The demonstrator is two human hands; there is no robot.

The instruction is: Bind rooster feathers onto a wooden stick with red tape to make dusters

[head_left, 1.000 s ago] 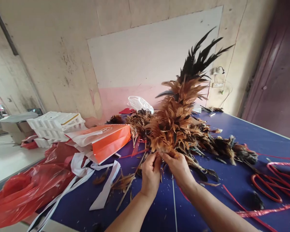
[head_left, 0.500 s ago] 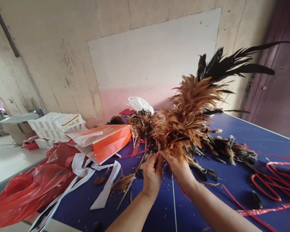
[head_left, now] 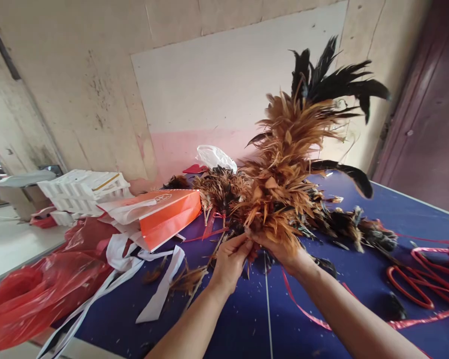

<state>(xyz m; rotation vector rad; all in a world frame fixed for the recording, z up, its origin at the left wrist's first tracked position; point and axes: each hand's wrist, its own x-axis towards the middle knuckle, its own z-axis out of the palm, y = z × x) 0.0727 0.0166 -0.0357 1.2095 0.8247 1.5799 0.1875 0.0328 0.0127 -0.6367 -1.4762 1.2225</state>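
A large feather duster stands tilted up and to the right, with brown feathers along its length and long black ones at its tip. My right hand is closed around its lower end, partly buried in the feathers. My left hand pinches with thumb and fingers right beside it, at the duster's base; what it holds is hidden. A bit of red shows just under the fingertips. From beneath my right wrist a pink-red ribbon loops down and runs off to the right.
On the blue table lie more feather bundles, an orange paper bag, a red plastic bag, white strips, loose feathers and red cord. White foam boxes stand at left; a wall rises behind.
The duster has swung more upright, its black tip feathers moving left and curling down. The ribbon now loops under my right forearm. My hands stay together at the base.
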